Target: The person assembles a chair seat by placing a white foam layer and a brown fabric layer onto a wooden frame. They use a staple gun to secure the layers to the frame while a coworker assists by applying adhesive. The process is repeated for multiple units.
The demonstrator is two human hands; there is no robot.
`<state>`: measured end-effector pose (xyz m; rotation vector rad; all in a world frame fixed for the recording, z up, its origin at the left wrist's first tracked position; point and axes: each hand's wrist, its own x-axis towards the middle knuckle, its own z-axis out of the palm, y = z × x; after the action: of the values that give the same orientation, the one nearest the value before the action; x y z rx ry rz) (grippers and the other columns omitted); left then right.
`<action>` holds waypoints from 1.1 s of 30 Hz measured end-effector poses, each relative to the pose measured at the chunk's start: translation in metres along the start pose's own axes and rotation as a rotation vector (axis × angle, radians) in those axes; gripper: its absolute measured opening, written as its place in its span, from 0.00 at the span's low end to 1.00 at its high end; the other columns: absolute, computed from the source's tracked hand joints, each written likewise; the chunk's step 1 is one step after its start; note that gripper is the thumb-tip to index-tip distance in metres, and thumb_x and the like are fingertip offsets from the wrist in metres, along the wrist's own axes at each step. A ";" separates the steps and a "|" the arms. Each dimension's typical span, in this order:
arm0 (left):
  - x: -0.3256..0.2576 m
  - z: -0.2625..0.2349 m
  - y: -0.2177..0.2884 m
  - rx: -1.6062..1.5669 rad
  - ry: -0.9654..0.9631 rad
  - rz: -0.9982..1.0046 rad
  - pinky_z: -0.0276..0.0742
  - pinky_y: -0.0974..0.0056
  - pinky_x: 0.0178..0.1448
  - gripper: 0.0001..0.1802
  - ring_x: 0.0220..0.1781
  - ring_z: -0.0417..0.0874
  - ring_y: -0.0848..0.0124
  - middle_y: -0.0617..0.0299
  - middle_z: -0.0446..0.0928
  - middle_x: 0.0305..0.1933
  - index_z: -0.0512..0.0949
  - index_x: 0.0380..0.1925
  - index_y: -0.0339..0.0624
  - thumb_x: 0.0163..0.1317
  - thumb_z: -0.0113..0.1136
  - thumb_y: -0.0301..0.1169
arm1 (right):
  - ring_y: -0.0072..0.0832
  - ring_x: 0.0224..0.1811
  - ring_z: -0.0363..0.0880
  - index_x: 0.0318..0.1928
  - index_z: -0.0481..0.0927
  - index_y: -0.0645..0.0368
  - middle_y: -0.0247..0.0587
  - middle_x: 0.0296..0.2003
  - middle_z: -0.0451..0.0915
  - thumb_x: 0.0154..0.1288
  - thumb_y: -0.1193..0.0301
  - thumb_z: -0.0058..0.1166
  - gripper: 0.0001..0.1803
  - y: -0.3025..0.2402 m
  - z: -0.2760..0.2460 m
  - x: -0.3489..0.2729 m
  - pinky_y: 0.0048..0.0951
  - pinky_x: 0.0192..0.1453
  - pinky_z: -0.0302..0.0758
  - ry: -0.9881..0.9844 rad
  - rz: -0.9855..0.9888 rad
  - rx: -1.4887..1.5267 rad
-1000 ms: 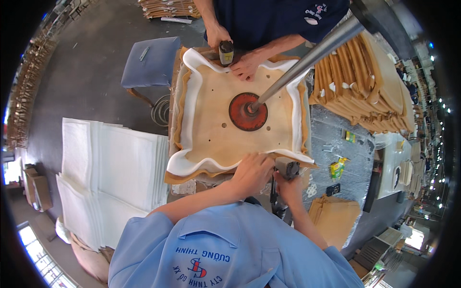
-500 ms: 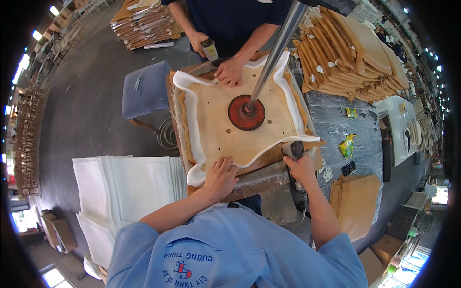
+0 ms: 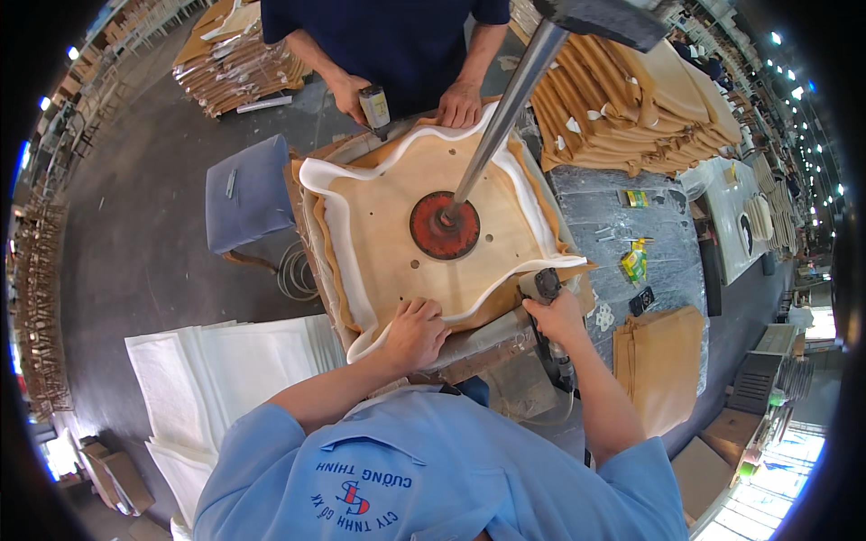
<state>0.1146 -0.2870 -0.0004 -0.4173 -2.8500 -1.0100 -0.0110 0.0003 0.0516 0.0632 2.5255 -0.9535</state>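
Note:
A square plywood seat board [image 3: 379,243] lies in front of me, with white padding [image 3: 338,230] and a brown cover [image 3: 492,311] turned up around its edges. A red round press plate [image 3: 433,236] on a slanted metal rod [image 3: 505,113] bears on its middle. My left hand [image 3: 417,335] is closed with curled fingers on the near edge, over the folded cover and padding. My right hand [image 3: 557,317] grips a staple gun [image 3: 545,287] at the near right corner, its air hose hanging below. What the left fingertips pinch is partly hidden.
Opposite, a co-worker's hand [image 3: 350,97] holds another staple gun [image 3: 374,106]; their other hand [image 3: 460,104] rests on the far edge. White padding sheets [image 3: 234,365] lie left, near a blue upholstered stool [image 3: 248,189]. Brown covers [image 3: 622,99] are stacked right, beyond a plastic-covered table [image 3: 586,212].
The view has shifted slightly. The co-worker's free hand has moved from the board's surface to its far edge. My hands keep nearly the same places at the near edge.

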 end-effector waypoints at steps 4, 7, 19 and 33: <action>0.003 0.004 -0.012 -0.121 0.066 -0.062 0.70 0.44 0.68 0.09 0.55 0.76 0.54 0.58 0.77 0.46 0.85 0.24 0.40 0.58 0.74 0.31 | 0.31 0.31 0.88 0.49 0.87 0.63 0.42 0.32 0.89 0.65 0.67 0.72 0.17 -0.003 -0.002 -0.018 0.35 0.38 0.82 -0.082 0.102 0.103; 0.004 0.010 -0.020 -0.143 0.115 -0.159 0.64 0.39 0.78 0.10 0.58 0.75 0.54 0.58 0.76 0.48 0.84 0.22 0.39 0.58 0.74 0.31 | 0.19 0.21 0.80 0.45 0.86 0.62 0.32 0.25 0.83 0.68 0.68 0.71 0.12 -0.029 0.005 -0.044 0.27 0.27 0.76 -0.172 0.135 0.285; 0.008 0.020 -0.029 -0.254 0.189 -0.300 0.57 0.37 0.84 0.09 0.64 0.73 0.56 0.60 0.74 0.52 0.86 0.24 0.40 0.58 0.71 0.33 | 0.17 0.20 0.75 0.44 0.84 0.63 0.30 0.22 0.79 0.74 0.69 0.66 0.09 -0.077 0.082 -0.069 0.26 0.23 0.71 -0.322 0.152 0.214; 0.007 0.015 -0.026 -0.221 0.121 -0.351 0.53 0.42 0.86 0.07 0.66 0.72 0.59 0.61 0.74 0.52 0.87 0.28 0.41 0.61 0.69 0.32 | 0.23 0.23 0.81 0.44 0.85 0.64 0.36 0.24 0.83 0.70 0.69 0.67 0.10 -0.091 0.098 -0.068 0.31 0.28 0.76 -0.268 0.176 0.128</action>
<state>0.1007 -0.2953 -0.0271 0.1361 -2.7676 -1.3623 0.0708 -0.1238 0.0711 0.1815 2.1743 -0.9806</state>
